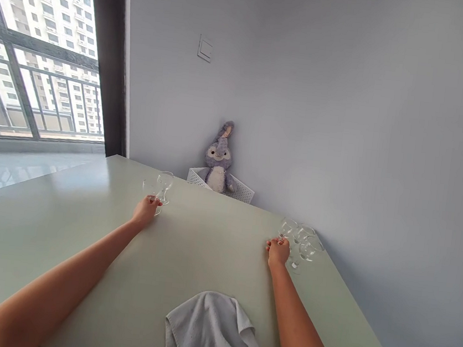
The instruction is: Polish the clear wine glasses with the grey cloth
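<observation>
Head view: left hand (146,209) pinches faint glass (149,186); whether right hand (279,251) grips is unclear

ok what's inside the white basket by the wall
A purple stuffed toy sits in the basket. The table hides the basket's bottom, so anything else down there can't be seen.

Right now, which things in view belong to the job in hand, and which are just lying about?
In the job:
- left-side glasses, with the left hand at one
- right-side glasses, with the right hand at them

Lying about:
- grey cloth, untouched; its role is unclear
- plush toy
- white basket around it
</observation>
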A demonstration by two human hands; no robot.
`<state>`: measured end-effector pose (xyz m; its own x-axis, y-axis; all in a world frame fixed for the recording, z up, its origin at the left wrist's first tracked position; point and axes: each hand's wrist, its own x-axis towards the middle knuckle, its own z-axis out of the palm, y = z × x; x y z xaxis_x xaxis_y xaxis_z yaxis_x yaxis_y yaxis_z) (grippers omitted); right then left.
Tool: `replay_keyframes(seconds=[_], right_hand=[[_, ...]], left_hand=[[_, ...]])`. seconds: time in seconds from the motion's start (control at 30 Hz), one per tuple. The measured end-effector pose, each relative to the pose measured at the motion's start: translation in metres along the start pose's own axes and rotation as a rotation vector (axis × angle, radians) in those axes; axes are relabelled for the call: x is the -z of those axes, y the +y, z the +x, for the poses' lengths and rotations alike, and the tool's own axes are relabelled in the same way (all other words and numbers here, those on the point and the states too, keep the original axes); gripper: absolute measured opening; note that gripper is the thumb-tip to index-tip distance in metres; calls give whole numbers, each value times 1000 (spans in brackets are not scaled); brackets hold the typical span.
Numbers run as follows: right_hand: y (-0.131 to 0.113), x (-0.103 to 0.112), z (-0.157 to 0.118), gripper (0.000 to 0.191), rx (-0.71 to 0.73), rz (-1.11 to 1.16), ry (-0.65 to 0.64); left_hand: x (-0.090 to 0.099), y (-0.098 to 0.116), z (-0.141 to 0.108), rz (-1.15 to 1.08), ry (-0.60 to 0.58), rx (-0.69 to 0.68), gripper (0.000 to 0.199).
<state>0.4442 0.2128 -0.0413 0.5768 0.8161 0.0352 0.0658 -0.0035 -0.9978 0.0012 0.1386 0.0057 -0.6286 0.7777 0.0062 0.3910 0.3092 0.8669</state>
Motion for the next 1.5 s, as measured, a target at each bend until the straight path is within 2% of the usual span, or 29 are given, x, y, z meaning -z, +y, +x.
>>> replay_keyframes(seconds=[0.2,0.57,0.67,0.73,0.8,0.87,0.97,1.0,1.07,1.1,1.13,1.17,1.23,1.27,1.4,1.5], right_hand=[[3,0,-1,22,32,-9,-12],[3,0,-5,28,65,-45,-24],[2,0,-6,27,69,-59,-31],[2,0,-8,25,72,-67,-35],[1,0,-9,23,77,-73,-38],[1,0,-9,22,82,-79,-38],[3,-1,-8,20,86,-92,-33],[3,-1,-8,20,87,-97,-33],[4,-2,-9,19,89,-108,-36],[4,-2,-10,19,90,-113,-39],[4,-2,-11,20,92,-117,-43],[3,-1,-11,20,95,-119,-47],[2,0,-13,22,104,-118,-59],[1,1,-14,23,110,-116,-67],[-5,0,-21,27,125,-98,-127],[-14,-20,-39,30,131,-66,-238]], left_hand=[[-1,2,11,25,2,15,19],[0,5,10,-25,41,21,16],[4,5,3,-58,89,40,26],[8,6,-6,-73,161,71,33],[10,8,-20,-86,227,90,34],[6,15,-44,-105,220,63,30],[-9,35,-100,-134,22,-80,18],[-14,43,-123,-141,-105,-177,14],[-25,56,-169,-93,-579,-614,15],[-29,60,-191,-46,-803,-847,21],[-33,61,-209,23,-971,-1065,32],[-37,61,-224,79,-1056,-1212,43],[-46,54,-243,137,-1134,-1383,49],[-50,50,-247,161,-1135,-1428,50],[-62,37,-249,206,-1071,-1499,49],[-64,34,-247,217,-1051,-1543,48]])
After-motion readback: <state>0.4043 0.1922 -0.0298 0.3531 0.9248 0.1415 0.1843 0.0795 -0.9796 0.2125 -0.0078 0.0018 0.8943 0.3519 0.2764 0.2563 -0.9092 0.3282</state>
